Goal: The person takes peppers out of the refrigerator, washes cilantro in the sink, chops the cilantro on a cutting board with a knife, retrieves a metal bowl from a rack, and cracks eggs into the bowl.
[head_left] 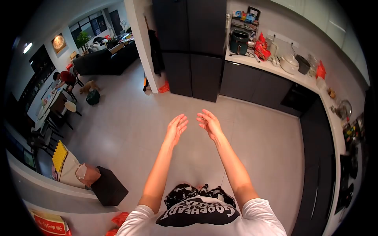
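My left hand point(176, 127) is stretched out over the floor, palm turned inward, its fingers a little bent and holding nothing. Facing it across a small gap, my right hand point(209, 122) is also open, with its fingers apart and nothing in them. The two hands do not touch each other or anything else. Beneath them lies the pale grey tiled floor point(204, 153). Ahead of my hands stands a tall dark fridge point(190, 47).
A kitchen counter point(271, 65) with a black air fryer point(239, 42) and a pale pot point(289, 63) curves along the right. At left, a person point(67, 77) sits at a table near a dog point(89, 86). A black bin point(109, 188) stands lower left.
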The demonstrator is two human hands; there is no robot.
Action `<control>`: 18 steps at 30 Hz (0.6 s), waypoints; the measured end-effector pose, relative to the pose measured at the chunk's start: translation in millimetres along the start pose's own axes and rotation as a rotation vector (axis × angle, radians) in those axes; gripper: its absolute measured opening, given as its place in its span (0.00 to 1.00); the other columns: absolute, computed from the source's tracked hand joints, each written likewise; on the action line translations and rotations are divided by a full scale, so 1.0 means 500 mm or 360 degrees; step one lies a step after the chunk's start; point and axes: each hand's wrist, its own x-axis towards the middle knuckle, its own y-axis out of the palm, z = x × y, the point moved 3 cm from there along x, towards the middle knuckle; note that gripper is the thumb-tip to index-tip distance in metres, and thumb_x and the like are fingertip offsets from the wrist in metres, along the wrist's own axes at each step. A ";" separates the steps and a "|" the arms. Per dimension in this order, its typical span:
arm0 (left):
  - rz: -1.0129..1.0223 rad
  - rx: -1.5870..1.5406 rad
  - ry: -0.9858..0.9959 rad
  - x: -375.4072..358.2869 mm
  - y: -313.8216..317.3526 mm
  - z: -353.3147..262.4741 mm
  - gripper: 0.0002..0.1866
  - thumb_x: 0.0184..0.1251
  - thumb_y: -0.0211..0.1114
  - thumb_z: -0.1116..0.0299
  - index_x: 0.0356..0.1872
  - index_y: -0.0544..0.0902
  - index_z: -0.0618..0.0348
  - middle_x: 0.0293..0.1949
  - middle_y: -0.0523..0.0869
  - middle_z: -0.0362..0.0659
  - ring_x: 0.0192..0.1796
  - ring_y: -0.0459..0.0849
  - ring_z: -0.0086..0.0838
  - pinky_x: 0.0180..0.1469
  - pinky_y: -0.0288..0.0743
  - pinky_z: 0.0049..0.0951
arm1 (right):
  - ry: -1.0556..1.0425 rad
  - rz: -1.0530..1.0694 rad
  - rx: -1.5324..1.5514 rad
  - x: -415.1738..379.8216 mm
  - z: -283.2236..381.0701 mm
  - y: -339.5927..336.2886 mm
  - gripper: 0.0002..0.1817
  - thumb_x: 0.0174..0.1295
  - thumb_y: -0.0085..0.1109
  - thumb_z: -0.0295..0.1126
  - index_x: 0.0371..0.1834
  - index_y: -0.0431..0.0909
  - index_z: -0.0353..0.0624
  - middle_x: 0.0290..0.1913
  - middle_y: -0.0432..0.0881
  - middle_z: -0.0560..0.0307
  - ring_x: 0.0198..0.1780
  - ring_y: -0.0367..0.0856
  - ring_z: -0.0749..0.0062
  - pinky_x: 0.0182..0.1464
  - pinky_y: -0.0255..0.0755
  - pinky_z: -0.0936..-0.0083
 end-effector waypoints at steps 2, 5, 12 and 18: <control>-0.0021 -0.0012 0.0011 0.091 -0.014 -0.027 0.22 0.71 0.51 0.58 0.61 0.68 0.60 0.61 0.72 0.47 0.60 0.74 0.34 0.56 0.69 0.31 | 0.0014 0.0026 -0.0043 0.102 0.016 0.009 0.26 0.66 0.48 0.34 0.66 0.59 0.41 0.55 0.76 0.54 0.51 0.77 0.73 0.47 0.71 0.77; -0.0005 -0.0055 0.0032 0.249 -0.046 -0.057 0.22 0.71 0.51 0.59 0.60 0.68 0.60 0.60 0.72 0.47 0.60 0.73 0.34 0.56 0.69 0.30 | 0.0015 0.0027 -0.0079 0.262 0.027 0.022 0.25 0.66 0.48 0.33 0.66 0.59 0.41 0.55 0.76 0.55 0.51 0.77 0.73 0.47 0.71 0.77; 0.0083 -0.0004 0.0004 0.675 -0.131 -0.155 0.23 0.71 0.51 0.56 0.61 0.69 0.58 0.60 0.73 0.46 0.62 0.72 0.35 0.62 0.62 0.34 | -0.0014 -0.0055 -0.0051 0.658 0.052 0.052 0.25 0.67 0.47 0.33 0.66 0.59 0.41 0.55 0.76 0.54 0.51 0.77 0.72 0.46 0.72 0.77; 0.0017 0.0004 0.0011 0.979 -0.166 -0.270 0.21 0.71 0.50 0.57 0.60 0.71 0.57 0.58 0.76 0.44 0.59 0.75 0.31 0.62 0.63 0.34 | -0.0026 -0.0140 0.0013 0.951 0.128 0.069 0.24 0.67 0.47 0.30 0.66 0.59 0.40 0.55 0.76 0.53 0.50 0.78 0.72 0.44 0.73 0.78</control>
